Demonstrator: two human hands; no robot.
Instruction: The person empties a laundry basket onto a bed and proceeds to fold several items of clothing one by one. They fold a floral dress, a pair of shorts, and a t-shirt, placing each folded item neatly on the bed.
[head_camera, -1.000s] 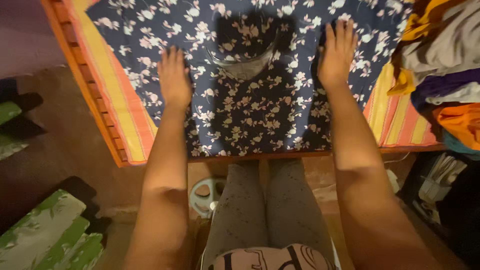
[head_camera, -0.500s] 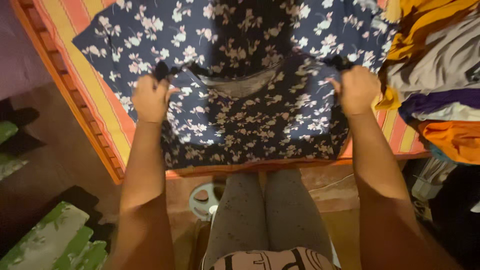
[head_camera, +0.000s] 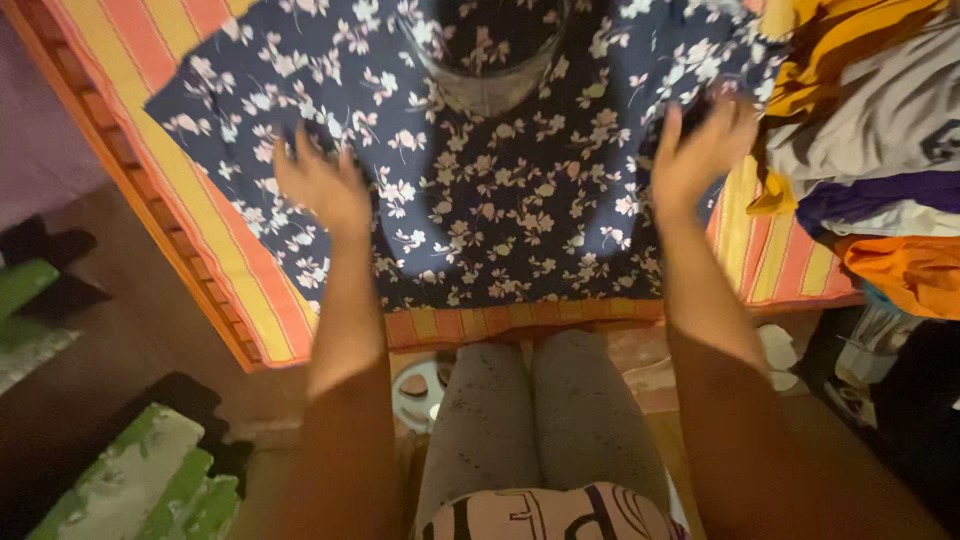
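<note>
Setting: a home, likely a bedroom — dim, warm lighting. Wooden-framed bed (head_camera: 130, 170) under an orange-and-yellow striped sheet (head_camera: 215, 250); a navy floral garment (head_camera: 500, 190) spread on it; a heap of mixed clothes (head_camera: 880, 130) at one side — green leaf-print cushions (head_camera: 140, 480) on the bare floor (head_camera: 120, 340).

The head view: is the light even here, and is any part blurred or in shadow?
Head view: warm, dim, uneven light; a dark shadow lies down the middle of the floral garment; the left hand and right hand are slightly motion-blurred, fingers spread; the floor at left is nearly dark.
</note>
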